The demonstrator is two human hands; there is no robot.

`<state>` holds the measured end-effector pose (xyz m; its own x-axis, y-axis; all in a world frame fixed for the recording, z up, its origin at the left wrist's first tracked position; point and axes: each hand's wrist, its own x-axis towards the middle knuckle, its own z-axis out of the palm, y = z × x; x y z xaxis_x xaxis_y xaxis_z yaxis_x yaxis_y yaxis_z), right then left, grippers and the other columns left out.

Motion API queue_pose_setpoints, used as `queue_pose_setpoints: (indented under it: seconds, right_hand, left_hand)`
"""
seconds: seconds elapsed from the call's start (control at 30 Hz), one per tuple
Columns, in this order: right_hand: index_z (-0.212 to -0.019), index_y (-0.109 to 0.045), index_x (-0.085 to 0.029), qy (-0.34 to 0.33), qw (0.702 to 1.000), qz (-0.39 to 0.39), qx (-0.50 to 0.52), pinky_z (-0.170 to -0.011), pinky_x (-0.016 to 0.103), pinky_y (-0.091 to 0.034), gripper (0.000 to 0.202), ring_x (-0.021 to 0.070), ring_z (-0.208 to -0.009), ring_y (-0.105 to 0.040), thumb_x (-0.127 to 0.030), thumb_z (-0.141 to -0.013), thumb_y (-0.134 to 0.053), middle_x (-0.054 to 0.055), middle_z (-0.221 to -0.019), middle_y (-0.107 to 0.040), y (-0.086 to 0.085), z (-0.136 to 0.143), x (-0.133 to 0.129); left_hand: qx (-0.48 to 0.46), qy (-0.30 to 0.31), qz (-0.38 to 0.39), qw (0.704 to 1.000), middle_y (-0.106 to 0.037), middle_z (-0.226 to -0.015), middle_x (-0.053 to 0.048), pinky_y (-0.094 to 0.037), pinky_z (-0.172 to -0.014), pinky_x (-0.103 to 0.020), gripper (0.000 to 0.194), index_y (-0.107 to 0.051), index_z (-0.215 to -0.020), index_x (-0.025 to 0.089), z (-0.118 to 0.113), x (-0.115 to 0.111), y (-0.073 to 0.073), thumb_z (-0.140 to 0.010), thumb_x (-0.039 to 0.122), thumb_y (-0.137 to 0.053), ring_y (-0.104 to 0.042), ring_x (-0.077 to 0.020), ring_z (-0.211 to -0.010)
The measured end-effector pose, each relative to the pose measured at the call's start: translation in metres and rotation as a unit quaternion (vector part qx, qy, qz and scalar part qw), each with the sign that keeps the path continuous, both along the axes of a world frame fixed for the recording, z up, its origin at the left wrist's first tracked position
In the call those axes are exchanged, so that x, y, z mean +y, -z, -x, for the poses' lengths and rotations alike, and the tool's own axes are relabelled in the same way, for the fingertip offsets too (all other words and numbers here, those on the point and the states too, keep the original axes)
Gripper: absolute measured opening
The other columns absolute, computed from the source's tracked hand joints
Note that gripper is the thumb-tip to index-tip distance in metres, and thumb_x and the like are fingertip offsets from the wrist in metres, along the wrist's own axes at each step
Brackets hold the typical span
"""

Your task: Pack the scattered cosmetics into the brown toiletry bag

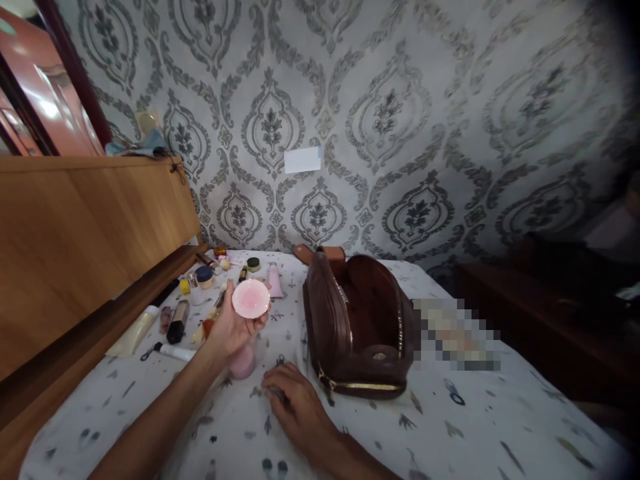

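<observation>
My left hand [237, 328] holds up a small round pink dish [251, 299] with a pale rim, its fingers wrapped round the underside. Below that hand a pink rounded object [242, 362] stands on the patterned sheet, partly hidden by my wrist. My right hand [293, 402] rests low on the sheet with its fingers curled together; whatever they hold, if anything, is hidden. To the right of both hands sits a dark brown leather bag [357, 327], unzipped and gaping, with a brown interior.
Several cosmetics lie at the left, among them a cream tube [134, 331], a white tube [175, 352], a dark bottle [178, 321] and a blue-lidded jar [204, 277]. A pink tube [275, 281] lies behind the dish. A wooden board [95, 247] borders the left side.
</observation>
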<state>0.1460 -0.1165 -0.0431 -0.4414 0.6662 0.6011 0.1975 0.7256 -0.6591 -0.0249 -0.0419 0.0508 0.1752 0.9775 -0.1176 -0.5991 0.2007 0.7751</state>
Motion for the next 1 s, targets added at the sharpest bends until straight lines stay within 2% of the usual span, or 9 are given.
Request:
queue_pose_setpoints:
  seconds: [0.13,0.23,0.3,0.4,0.47,0.53,0.63,0.8,1.0]
  right_hand:
    - [-0.101,-0.063,-0.019,0.008,1.000,0.021,-0.022,-0.085,0.035,-0.050,0.023,0.0199,-0.095,-0.061,-0.007,-0.087,-0.050,0.006,-0.096,-0.068,-0.002,-0.001,-0.001]
    - [-0.105,-0.063,-0.019,0.022,0.999,0.037,-0.026,-0.084,0.034,-0.050,0.022,0.0202,-0.094,-0.062,-0.011,-0.090,-0.048,0.007,-0.097,-0.068,-0.005,-0.001,-0.003]
    - [-0.108,-0.062,-0.019,0.038,0.997,0.057,-0.019,-0.085,0.034,-0.051,0.021,0.0201,-0.094,-0.062,-0.015,-0.092,-0.048,0.008,-0.100,-0.068,-0.007,-0.002,-0.006]
    - [-0.117,-0.059,-0.019,0.057,0.992,0.111,-0.002,-0.087,0.034,-0.051,0.025,0.0197,-0.097,-0.064,-0.022,-0.095,-0.048,0.008,-0.106,-0.068,-0.011,-0.003,-0.008]
    - [-0.125,-0.055,-0.020,0.055,0.987,0.147,0.022,-0.089,0.034,-0.052,0.031,0.0200,-0.100,-0.064,-0.028,-0.096,-0.047,0.009,-0.109,-0.069,-0.013,-0.005,-0.008]
    - [-0.132,-0.050,-0.020,0.031,0.980,0.184,0.069,-0.089,0.036,-0.053,0.038,0.0212,-0.106,-0.064,-0.035,-0.098,-0.046,0.011,-0.116,-0.067,-0.016,-0.006,-0.007]
    - [-0.137,-0.047,-0.023,-0.011,0.954,0.250,0.167,-0.086,0.036,-0.056,0.048,0.0230,-0.111,-0.063,-0.048,-0.096,-0.047,0.012,-0.126,-0.061,-0.024,-0.005,-0.006]
    - [-0.123,-0.056,-0.024,-0.013,0.899,0.334,0.281,-0.081,0.036,-0.058,0.053,0.0232,-0.100,-0.064,-0.063,-0.088,-0.054,0.008,-0.119,-0.063,-0.048,-0.003,-0.002]
    - [-0.110,-0.059,-0.021,-0.018,0.875,0.361,0.322,-0.074,0.029,-0.054,0.043,0.0178,-0.084,-0.065,-0.055,-0.083,-0.065,0.003,-0.097,-0.068,-0.072,-0.004,-0.004]
  left_hand:
    - [-0.003,0.009,0.003,1.000,-0.069,-0.070,-0.007,-0.046,-0.048,-0.023,0.072,-0.068,-0.111,0.015,-0.004,-0.010,0.004,-0.087,0.075,-0.036,-0.060,-0.0155,-0.056]
    - [0.029,0.027,-0.002,0.999,-0.070,-0.073,-0.007,-0.044,-0.047,-0.023,0.074,-0.068,-0.110,0.014,-0.005,-0.015,0.009,-0.085,0.077,-0.037,-0.059,-0.0148,-0.054]
    - [0.070,0.024,-0.044,0.996,-0.071,-0.076,-0.008,-0.046,-0.049,-0.025,0.074,-0.069,-0.108,0.014,-0.007,-0.016,0.014,-0.083,0.078,-0.040,-0.060,-0.0159,-0.057]
    - [0.152,-0.018,-0.140,0.978,-0.072,-0.090,-0.009,-0.049,-0.054,-0.027,0.069,-0.069,-0.108,0.016,-0.007,-0.017,0.022,-0.075,0.076,-0.057,-0.064,-0.0186,-0.066]
    - [0.205,-0.031,-0.199,0.958,-0.071,-0.106,-0.010,-0.052,-0.062,-0.028,0.068,-0.068,-0.112,0.018,-0.006,-0.018,0.025,-0.067,0.069,-0.070,-0.066,-0.0220,-0.080]
    - [0.257,-0.019,-0.248,0.934,-0.066,-0.118,-0.011,-0.052,-0.079,-0.031,0.071,-0.065,-0.118,0.020,-0.003,-0.019,0.025,-0.062,0.061,-0.079,-0.064,-0.0273,-0.100]
    - [0.360,-0.011,-0.302,0.883,-0.061,-0.128,-0.011,-0.044,-0.100,-0.039,0.078,-0.059,-0.127,0.021,0.000,-0.023,0.023,-0.060,0.054,-0.083,-0.055,-0.0332,-0.119]
    - [0.488,-0.038,-0.361,0.794,-0.055,-0.133,-0.014,-0.040,-0.106,-0.044,0.083,-0.051,-0.132,0.018,0.001,-0.029,0.020,-0.062,0.050,-0.081,-0.051,-0.0349,-0.123]
    - [0.543,-0.066,-0.423,0.722,-0.055,-0.133,-0.013,-0.046,-0.101,-0.044,0.076,-0.045,-0.134,0.020,-0.001,-0.039,0.015,-0.070,0.044,-0.077,-0.054,-0.0320,-0.122]
